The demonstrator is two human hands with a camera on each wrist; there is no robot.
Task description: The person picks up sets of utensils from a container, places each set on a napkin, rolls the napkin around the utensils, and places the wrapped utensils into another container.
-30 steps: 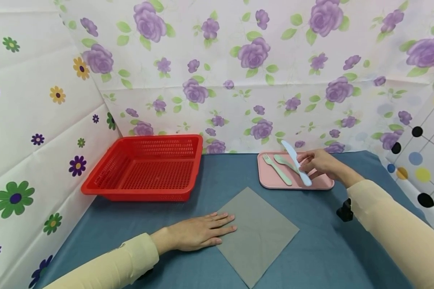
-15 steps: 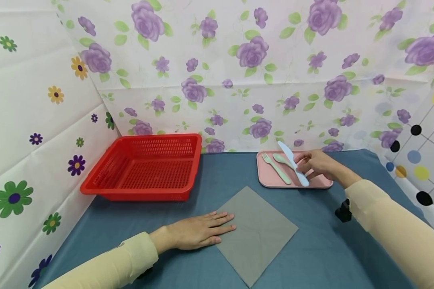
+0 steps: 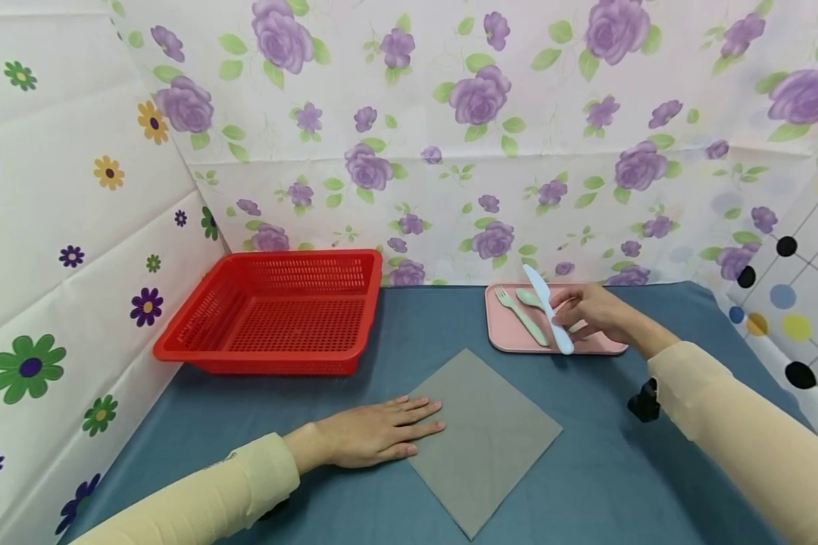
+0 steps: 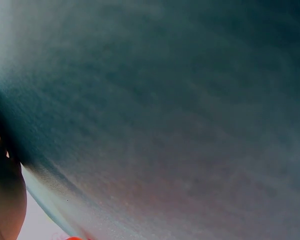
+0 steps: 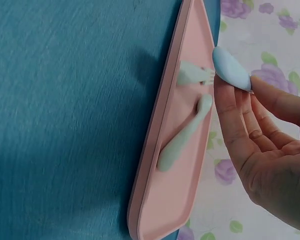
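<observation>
Above the pink tray (image 3: pixel 600 345), my right hand (image 3: pixel 596 312) pinches a light blue table knife (image 3: pixel 547 306) between thumb and fingers. The knife's blade points up and to the left. On the tray lie a pale green fork (image 3: pixel 521 314) and a pale green spoon (image 3: pixel 528 297), the spoon partly behind the knife in the head view. In the right wrist view, the knife (image 5: pixel 231 69) is seen nearly end-on at the fingertips. My left hand (image 3: pixel 375 435) lies flat, its straight fingertips on the left corner of a grey napkin (image 3: pixel 487 439) set diamond-wise.
A red perforated basket (image 3: pixel 266 362) stands at the back left of the blue-covered table (image 3: pixel 354 507). Patterned cloth walls (image 3: pixel 436 91) enclose the back and both sides. The left wrist view shows mostly blurred table cloth (image 4: pixel 165 100).
The knife in my right hand has shifted slightly left and swung a little more upright, still over the tray. My left hand stays in place on the napkin.
</observation>
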